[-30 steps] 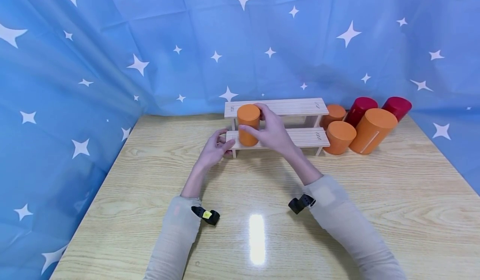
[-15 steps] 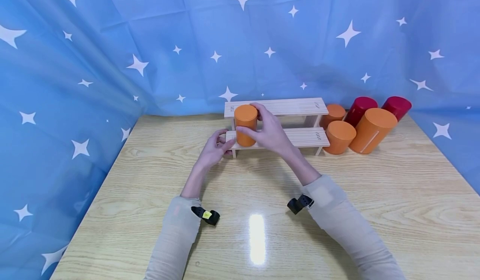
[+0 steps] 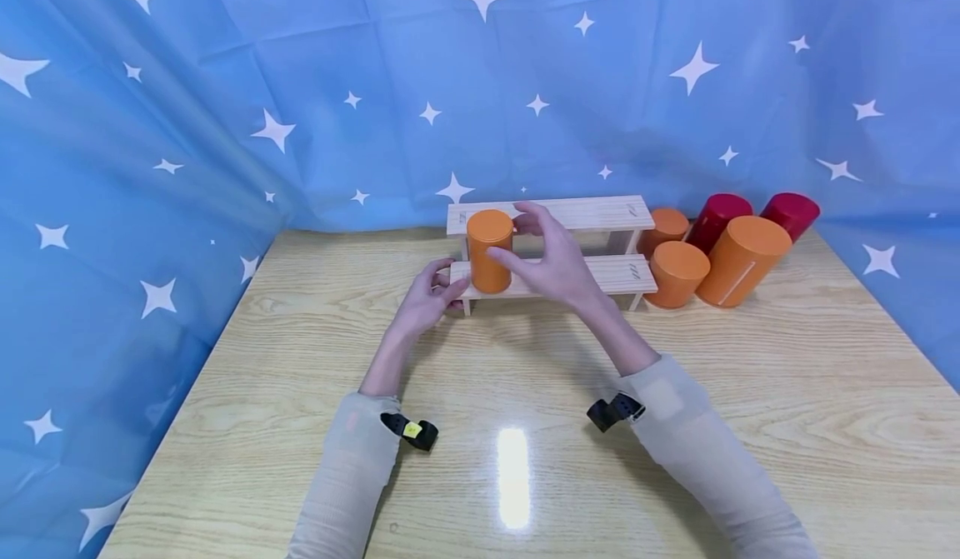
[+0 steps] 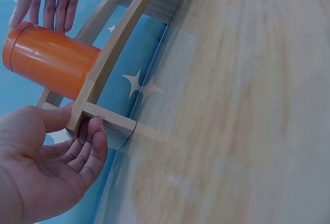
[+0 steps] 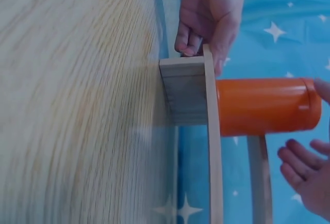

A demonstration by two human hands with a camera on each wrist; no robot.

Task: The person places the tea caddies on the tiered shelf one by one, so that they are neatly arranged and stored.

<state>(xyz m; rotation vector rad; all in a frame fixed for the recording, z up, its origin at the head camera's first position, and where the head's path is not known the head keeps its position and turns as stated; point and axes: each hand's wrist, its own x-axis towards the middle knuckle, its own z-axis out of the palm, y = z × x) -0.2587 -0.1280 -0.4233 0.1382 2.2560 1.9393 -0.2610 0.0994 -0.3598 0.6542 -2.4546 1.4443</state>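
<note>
Orange canister (image 3: 485,240) | upright, axis vertical | glossy (seam near top) | right hand (image 3: 557,266): fingers wide | left hand (image 3: 424,299) pinching lower shelf (image 3: 611,274)

A smooth orange cylindrical canister (image 3: 487,238), a seam ringing its top, stands upright toward the left of the near, lower tier of a pale two-tier wooden stand (image 3: 606,274). The left hand (image 3: 425,299) pinches that tier's left end; the right hand (image 3: 561,269) is at the canister's right side.
</note>
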